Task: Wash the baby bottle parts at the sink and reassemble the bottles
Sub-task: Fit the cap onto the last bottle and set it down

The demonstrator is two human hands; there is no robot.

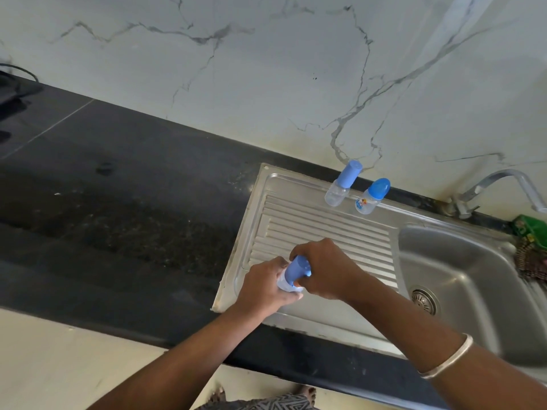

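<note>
Setting: marble-patterned wall [266, 69] behind a dark stone counter [118, 187], with a steel sink unit let into it.
Left hand [263, 287]: fingers curled round the lower body of a small baby bottle, gripping it over the near left part of the drainboard.
Right hand [322, 270]: fingers and thumb clamped on the pale blue cap [299, 269] of that same bottle, from above and from the right.
Held bottle [288, 284]: tilted, cap end pointing up and to the right; only a strip of its pale body shows between the two hands.
Bracelet [447, 358]: a light metal band on the right forearm, well back from the wrist.
Drainboard [319, 229]: ribbed steel, directly under both hands.
Capped bottle [343, 183]: clear body, tall pale blue cap, standing at the far edge of the drainboard close to the wall.
Second bottle [372, 196]: clear body with a small printed picture, rounded darker blue cap, just beside the first and to its right.
Basin [461, 261]: to the right of the drainboard, with a round drain strainer [424, 300] in its floor.
Tap [503, 184]: metal spout rising at the back corner, bending over toward the basin.
Scrubber area [531, 247]: something green and a dark wiry pad at the basin's right rim; what exactly they are cannot be told.
Floor [59, 365]: pale, below the counter edge, with patterned cloth [266, 403] at the bottom of the view.
</note>
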